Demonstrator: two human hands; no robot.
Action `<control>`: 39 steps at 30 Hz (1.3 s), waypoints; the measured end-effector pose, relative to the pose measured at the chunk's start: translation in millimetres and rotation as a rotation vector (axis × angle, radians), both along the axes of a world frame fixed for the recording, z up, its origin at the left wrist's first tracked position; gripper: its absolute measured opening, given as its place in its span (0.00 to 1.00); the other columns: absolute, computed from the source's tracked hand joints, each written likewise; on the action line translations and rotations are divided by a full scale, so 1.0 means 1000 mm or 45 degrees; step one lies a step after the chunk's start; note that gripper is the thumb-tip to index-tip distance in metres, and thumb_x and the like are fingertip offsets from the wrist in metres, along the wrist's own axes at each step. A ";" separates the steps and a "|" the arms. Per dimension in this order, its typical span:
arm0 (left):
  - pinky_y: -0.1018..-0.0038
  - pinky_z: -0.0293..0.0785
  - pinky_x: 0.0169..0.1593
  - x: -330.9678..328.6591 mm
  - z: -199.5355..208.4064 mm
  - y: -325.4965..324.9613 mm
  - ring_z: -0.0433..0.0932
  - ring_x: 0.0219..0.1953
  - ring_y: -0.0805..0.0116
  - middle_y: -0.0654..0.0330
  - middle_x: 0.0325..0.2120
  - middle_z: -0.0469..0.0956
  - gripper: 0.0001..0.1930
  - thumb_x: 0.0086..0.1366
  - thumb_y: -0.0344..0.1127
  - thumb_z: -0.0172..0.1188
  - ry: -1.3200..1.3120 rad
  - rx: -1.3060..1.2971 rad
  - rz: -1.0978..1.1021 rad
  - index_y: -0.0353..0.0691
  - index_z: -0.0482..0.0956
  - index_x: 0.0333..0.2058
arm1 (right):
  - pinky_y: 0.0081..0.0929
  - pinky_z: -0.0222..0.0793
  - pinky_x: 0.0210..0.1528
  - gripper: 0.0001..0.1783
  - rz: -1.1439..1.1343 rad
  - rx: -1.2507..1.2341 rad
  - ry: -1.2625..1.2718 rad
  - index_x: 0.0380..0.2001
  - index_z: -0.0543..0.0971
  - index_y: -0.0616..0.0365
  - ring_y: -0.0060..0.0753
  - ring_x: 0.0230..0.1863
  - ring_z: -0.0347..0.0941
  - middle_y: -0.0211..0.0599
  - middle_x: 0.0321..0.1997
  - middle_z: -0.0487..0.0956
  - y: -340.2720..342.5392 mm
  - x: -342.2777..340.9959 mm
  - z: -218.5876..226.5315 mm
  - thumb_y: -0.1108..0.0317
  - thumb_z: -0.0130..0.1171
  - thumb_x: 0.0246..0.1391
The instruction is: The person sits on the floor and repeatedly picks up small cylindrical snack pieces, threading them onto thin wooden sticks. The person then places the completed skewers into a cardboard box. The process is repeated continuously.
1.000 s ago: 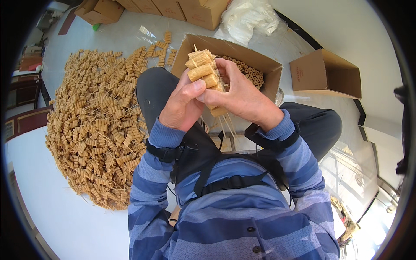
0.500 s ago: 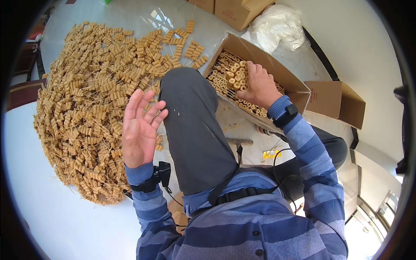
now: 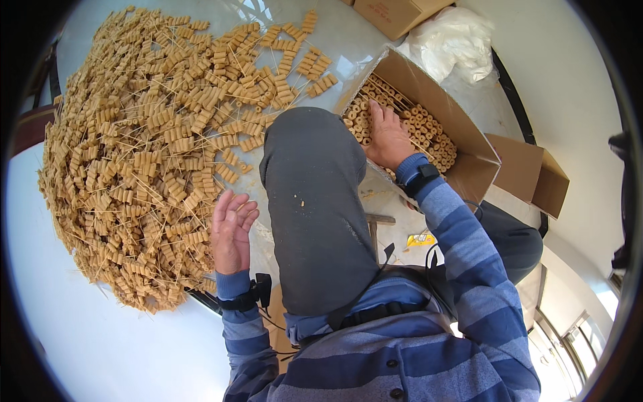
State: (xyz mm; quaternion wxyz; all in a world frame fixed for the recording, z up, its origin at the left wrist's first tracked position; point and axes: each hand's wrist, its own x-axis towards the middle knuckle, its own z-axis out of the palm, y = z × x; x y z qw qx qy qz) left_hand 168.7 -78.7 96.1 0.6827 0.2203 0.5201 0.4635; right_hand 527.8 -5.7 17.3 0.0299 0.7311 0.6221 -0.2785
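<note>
My right hand lies on skewered tan rolls packed in an open cardboard box. Its fingers stretch out over them, with the thumb side toward the box's near left wall; the palm's underside is hidden. The packed rolls show ring-shaped ends. To the left of my raised knee, my left hand hovers palm up with loosely bent fingers and nothing in it. Beside it spreads a big heap of loose skewered rolls, each a ribbed tan roll on a thin stick.
Behind the box sit a white plastic bag and another carton. An open carton stands at the right by the wall. Near my legs lie a yellow packet and a hammer-like tool. Stray skewers lie at the heap's far right.
My right hand has moved toward the box's near left wall, and the rolls under it now sit flatter. The left hand has dropped lower, its fingers more bent. The whole view has shifted slightly.
</note>
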 end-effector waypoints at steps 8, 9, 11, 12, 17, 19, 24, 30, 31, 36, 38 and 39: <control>0.68 0.71 0.60 0.002 -0.022 -0.029 0.75 0.54 0.64 0.53 0.53 0.74 0.26 0.70 0.29 0.56 0.301 -0.043 -0.334 0.37 0.64 0.65 | 0.39 0.49 0.75 0.65 -0.052 -0.188 0.534 0.72 0.48 0.69 0.57 0.74 0.51 0.61 0.74 0.53 0.009 0.032 -0.016 0.46 0.73 0.41; 0.68 0.71 0.60 0.001 -0.025 -0.033 0.75 0.54 0.64 0.53 0.53 0.74 0.26 0.70 0.29 0.56 0.316 -0.071 -0.344 0.37 0.64 0.65 | 0.39 0.49 0.75 0.65 -0.057 -0.164 0.640 0.72 0.48 0.70 0.56 0.74 0.52 0.61 0.74 0.53 0.009 0.037 -0.021 0.46 0.73 0.42; 0.69 0.71 0.60 -0.002 -0.031 -0.040 0.75 0.55 0.64 0.54 0.53 0.74 0.24 0.71 0.31 0.56 0.326 -0.090 -0.382 0.37 0.65 0.64 | 0.41 0.52 0.73 0.60 0.076 -0.002 0.380 0.70 0.51 0.70 0.57 0.72 0.56 0.64 0.72 0.57 0.004 0.036 -0.035 0.48 0.72 0.45; 0.69 0.71 0.60 -0.002 -0.036 -0.044 0.75 0.55 0.64 0.54 0.53 0.75 0.24 0.71 0.32 0.56 0.335 -0.109 -0.379 0.37 0.65 0.64 | 0.41 0.54 0.72 0.58 0.145 0.112 0.321 0.70 0.53 0.71 0.58 0.71 0.58 0.64 0.70 0.59 0.002 0.034 -0.042 0.49 0.71 0.47; 0.72 0.71 0.59 -0.010 -0.059 -0.070 0.75 0.55 0.66 0.55 0.52 0.76 0.23 0.72 0.32 0.54 0.463 -0.167 -0.462 0.36 0.65 0.63 | 0.41 0.57 0.69 0.48 0.088 -0.050 0.423 0.67 0.58 0.70 0.59 0.67 0.62 0.63 0.66 0.64 -0.004 0.039 -0.053 0.54 0.67 0.52; 0.72 0.71 0.58 -0.012 -0.071 -0.086 0.75 0.55 0.66 0.55 0.52 0.76 0.23 0.72 0.33 0.55 0.463 -0.263 -0.456 0.36 0.65 0.63 | 0.41 0.58 0.69 0.46 0.130 0.043 0.347 0.67 0.58 0.69 0.57 0.67 0.62 0.62 0.66 0.65 -0.007 0.046 -0.053 0.54 0.66 0.53; 0.71 0.74 0.55 -0.037 -0.103 -0.120 0.77 0.51 0.66 0.56 0.49 0.77 0.25 0.70 0.37 0.57 0.596 -0.446 -0.508 0.36 0.67 0.62 | 0.40 0.58 0.68 0.42 0.176 0.134 0.323 0.66 0.60 0.68 0.54 0.67 0.63 0.59 0.66 0.65 -0.011 0.060 -0.059 0.56 0.63 0.56; 0.70 0.77 0.50 -0.102 -0.127 -0.130 0.79 0.47 0.66 0.58 0.48 0.76 0.24 0.70 0.37 0.56 0.526 -0.594 -0.166 0.37 0.67 0.62 | 0.38 0.59 0.67 0.37 0.104 0.119 0.454 0.65 0.62 0.66 0.50 0.66 0.63 0.55 0.66 0.66 -0.006 0.078 -0.071 0.58 0.61 0.59; 0.70 0.77 0.50 -0.118 -0.127 -0.130 0.79 0.47 0.66 0.58 0.48 0.76 0.24 0.70 0.37 0.56 0.473 -0.596 -0.032 0.37 0.67 0.62 | 0.38 0.59 0.67 0.36 0.084 0.108 0.491 0.65 0.62 0.66 0.50 0.66 0.64 0.54 0.66 0.66 -0.004 0.083 -0.075 0.58 0.60 0.60; 0.70 0.77 0.51 -0.191 -0.115 -0.117 0.79 0.47 0.66 0.58 0.49 0.76 0.25 0.69 0.39 0.58 0.597 -0.582 0.252 0.36 0.67 0.62 | 0.37 0.60 0.66 0.32 -0.101 0.016 0.825 0.64 0.64 0.65 0.46 0.65 0.64 0.51 0.66 0.67 0.005 0.113 -0.096 0.59 0.58 0.63; 0.69 0.76 0.52 -0.218 -0.102 -0.099 0.78 0.48 0.64 0.56 0.49 0.76 0.29 0.67 0.42 0.61 0.897 -0.461 0.248 0.34 0.67 0.62 | 0.36 0.60 0.66 0.30 -0.292 -0.122 1.033 0.64 0.65 0.65 0.45 0.65 0.65 0.50 0.66 0.67 0.008 0.120 -0.097 0.60 0.57 0.64; 0.67 0.75 0.53 -0.233 -0.094 -0.085 0.77 0.50 0.60 0.51 0.49 0.75 0.30 0.66 0.44 0.62 1.149 -0.329 0.281 0.31 0.67 0.61 | 0.36 0.60 0.65 0.30 -0.217 -0.046 1.056 0.63 0.65 0.64 0.44 0.65 0.65 0.49 0.66 0.67 0.009 0.121 -0.093 0.60 0.56 0.64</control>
